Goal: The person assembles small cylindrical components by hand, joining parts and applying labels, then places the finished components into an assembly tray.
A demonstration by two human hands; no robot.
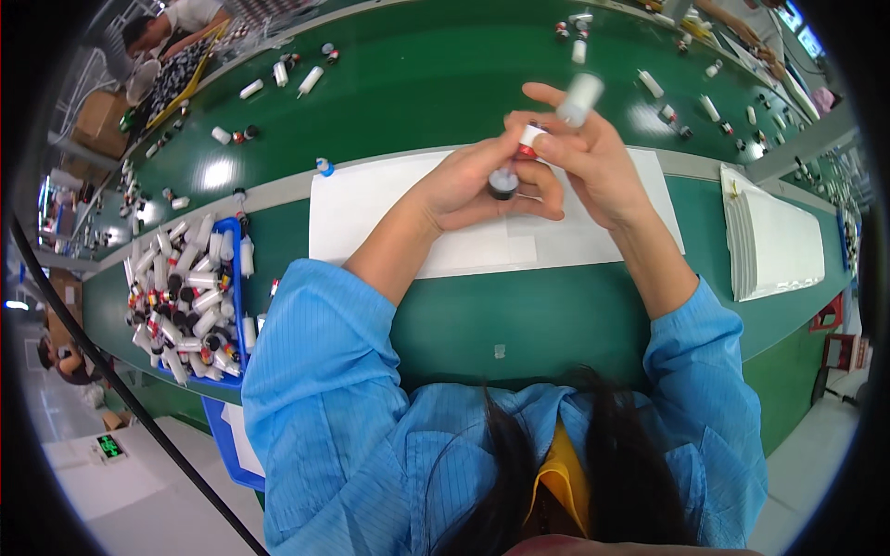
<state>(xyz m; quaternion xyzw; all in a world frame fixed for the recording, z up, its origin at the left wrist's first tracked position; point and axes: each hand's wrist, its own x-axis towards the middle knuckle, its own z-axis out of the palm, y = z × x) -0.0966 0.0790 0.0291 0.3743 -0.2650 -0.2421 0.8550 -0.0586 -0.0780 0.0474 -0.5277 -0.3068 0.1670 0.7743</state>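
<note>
Both my hands are close together above the white sheet (362, 213). My left hand (464, 185) has its fingers curled around a small clear piece with a black rim (503, 183), seen partly between thumb and fingers. My right hand (598, 167) pinches a small red-and-white piece (530, 141) between thumb and finger, touching the left fingertips. A white plastic bottle (582, 100), smeared by motion, lies against the right hand's raised fingers. Whether these pieces are joined is hidden by the fingers.
At left, a blue crate (238, 361) is heaped with white bottles (190, 278). More bottles (311, 81) lie on the green conveyor (408, 65) beyond the sheet. A small blue-capped bottle (324, 167) stands at its far-left corner. White bags (779, 236) are stacked at right.
</note>
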